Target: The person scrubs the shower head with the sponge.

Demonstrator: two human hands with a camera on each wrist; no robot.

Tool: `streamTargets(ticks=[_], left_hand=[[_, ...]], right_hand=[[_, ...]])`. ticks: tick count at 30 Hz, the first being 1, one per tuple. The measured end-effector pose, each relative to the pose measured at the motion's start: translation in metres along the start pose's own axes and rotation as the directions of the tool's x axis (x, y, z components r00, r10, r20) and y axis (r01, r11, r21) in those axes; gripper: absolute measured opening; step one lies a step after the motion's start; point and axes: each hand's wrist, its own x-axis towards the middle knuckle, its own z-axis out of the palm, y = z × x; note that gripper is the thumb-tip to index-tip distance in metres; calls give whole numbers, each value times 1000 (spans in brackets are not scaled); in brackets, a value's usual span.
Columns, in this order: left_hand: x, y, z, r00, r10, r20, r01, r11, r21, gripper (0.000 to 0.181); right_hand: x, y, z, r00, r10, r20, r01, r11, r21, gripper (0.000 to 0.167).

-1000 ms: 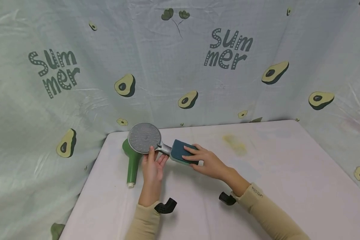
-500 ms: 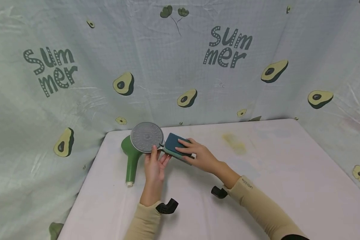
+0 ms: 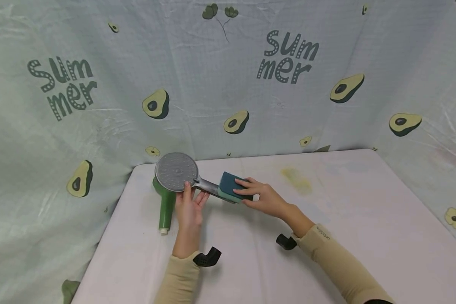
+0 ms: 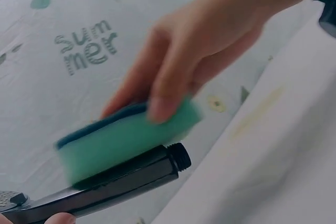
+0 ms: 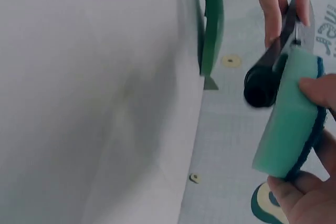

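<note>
In the head view, my left hand (image 3: 188,215) holds a grey shower head (image 3: 176,172) near the neck, its round face turned up. The handle (image 4: 131,179) slants away to the right and ends in a threaded tip. My right hand (image 3: 266,198) pinches a sponge (image 4: 126,142), light green with a dark blue scouring layer on top. The sponge's green side lies along the handle in both wrist views. Fingers of the right hand (image 5: 310,187) spread over the blue layer, with the thumb on the green edge.
A green shower head (image 3: 167,209) with a white end lies on the white-covered table (image 3: 327,236), just left of the left hand and partly under the grey one. A curtain (image 3: 197,76) printed with avocados hangs behind. A faint yellow stain (image 3: 297,180) marks the cloth.
The right hand slid the sponge along the handle towards the neck, then back out towards the threaded end. The left hand and grey shower head shifted slightly left in the last half second.
</note>
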Motion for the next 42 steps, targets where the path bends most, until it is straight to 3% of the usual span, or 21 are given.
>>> streamTargets(ticks=[4, 8, 13, 18, 23, 29, 34, 39, 42], left_hand=[[-5, -18, 4, 999, -34, 30, 32, 998, 61, 45], [-9, -25, 3, 996, -78, 48, 75, 995, 72, 48], [-6, -14, -2, 998, -58, 17, 58, 998, 8, 47], [-3, -4, -5, 999, -28, -15, 27, 997, -69, 42], [-9, -15, 0, 1000, -19, 6, 19, 1000, 18, 44], [-15, -27, 6, 995, -71, 64, 63, 992, 112, 49], [-8, -16, 6, 995, -89, 54, 85, 994, 74, 50], [-2, -4, 2, 998, -53, 34, 54, 998, -15, 43], [-2, -2, 0, 998, -46, 38, 47, 999, -24, 39]], right_hand=[[9, -7, 11, 1000, -3, -31, 0, 995, -103, 40], [9, -12, 14, 1000, 1, 6, -1, 986, -168, 41], [-5, -8, 4, 998, 5, 69, 1, 995, -99, 42], [-17, 5, -5, 999, 35, 33, -35, 999, -6, 42], [-15, 4, 5, 999, 23, -28, -24, 998, -53, 43], [-7, -12, 17, 997, -59, -52, 48, 979, -197, 42], [-13, -17, 4, 999, -46, 5, 46, 978, -205, 42], [-25, -11, -10, 999, -9, 49, 15, 993, -115, 41], [-25, -8, -11, 998, -5, 55, 12, 992, -128, 41]])
